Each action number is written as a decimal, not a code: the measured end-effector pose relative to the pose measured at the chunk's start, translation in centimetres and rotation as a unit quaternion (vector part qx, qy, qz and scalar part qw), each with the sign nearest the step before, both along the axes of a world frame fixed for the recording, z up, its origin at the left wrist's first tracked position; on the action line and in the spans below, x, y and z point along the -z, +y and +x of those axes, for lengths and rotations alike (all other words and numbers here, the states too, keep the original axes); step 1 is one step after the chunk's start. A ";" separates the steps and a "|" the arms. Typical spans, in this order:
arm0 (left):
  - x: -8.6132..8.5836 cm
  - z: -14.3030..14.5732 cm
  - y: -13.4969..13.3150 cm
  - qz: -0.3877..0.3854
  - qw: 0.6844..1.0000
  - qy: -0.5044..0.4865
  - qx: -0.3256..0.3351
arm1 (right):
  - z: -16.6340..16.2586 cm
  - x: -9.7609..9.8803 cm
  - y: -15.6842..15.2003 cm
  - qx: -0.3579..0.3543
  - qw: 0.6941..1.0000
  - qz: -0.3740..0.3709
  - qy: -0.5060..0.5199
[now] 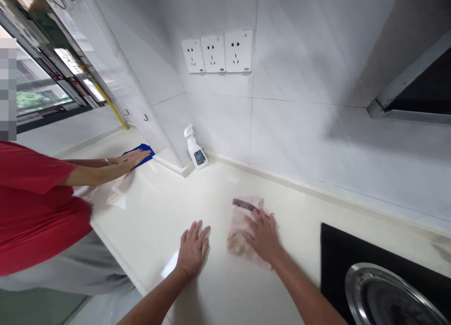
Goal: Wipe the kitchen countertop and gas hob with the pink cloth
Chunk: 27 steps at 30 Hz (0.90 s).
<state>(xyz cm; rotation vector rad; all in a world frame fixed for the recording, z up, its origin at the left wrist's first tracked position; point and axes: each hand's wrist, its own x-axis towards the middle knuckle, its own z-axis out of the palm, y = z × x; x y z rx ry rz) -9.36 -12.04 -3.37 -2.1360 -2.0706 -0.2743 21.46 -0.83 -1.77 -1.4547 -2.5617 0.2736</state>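
Note:
My right hand [262, 236] lies flat, fingers spread, pressing on a pinkish cloth [241, 221] that rests on the cream countertop [218, 278]. The cloth has a dark purple band at its far edge. My left hand [193, 250] rests flat on the bare counter just left of the cloth, fingers together and stretched out, holding nothing. A white spray bottle [195, 149] stands upright in the corner against the wall, well beyond both hands.
A person in a red shirt [35, 203] stands at the left, one hand [132, 158] pressing a blue cloth [143, 153] on the counter. A black hob [338, 259] with a steel pan [387, 294] sits at the right. Wall sockets [216, 52] hang above; a range hood [412, 90] juts out upper right.

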 end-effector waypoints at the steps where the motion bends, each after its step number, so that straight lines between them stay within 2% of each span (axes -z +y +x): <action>1: 0.0 0.0 0.0 0.001 1.000 -0.002 -0.001 | 0.9 0.0 1.5 0.031 0.999 0.000 -0.010; 4: 0.0 0.1 0.0 0.002 1.000 -0.008 -0.005 | 4.5 0.1 4.7 0.123 0.992 -0.003 -0.036; 6: 0.0 0.1 0.1 0.000 1.000 -0.009 -0.006 | 7.4 0.4 5.5 0.178 0.983 -0.005 -0.052; 8: 0.0 0.2 0.1 -0.004 1.000 -0.008 -0.008 | 9.9 1.0 5.1 0.227 0.971 0.005 -0.071; 11: 0.1 0.2 0.1 -0.012 1.000 -0.009 -0.009 | 12.2 2.3 2.5 0.265 0.958 0.051 -0.093; 15: 0.3 0.1 0.3 -0.017 1.000 -0.021 -0.014 | 12.0 4.1 -3.7 0.234 0.960 0.134 -0.070; 21: 0.4 0.1 0.5 -0.019 1.000 -0.017 -0.014 | 8.8 5.4 -14.1 0.163 0.960 0.226 -0.006; 24: 0.4 0.1 0.5 -0.018 1.000 -0.016 -0.014 | 7.2 5.4 -17.2 0.119 0.967 0.226 -0.015; 27: 0.5 0.0 0.5 -0.011 1.000 -0.016 -0.010 | 5.1 5.4 -18.3 0.065 0.975 0.213 -0.021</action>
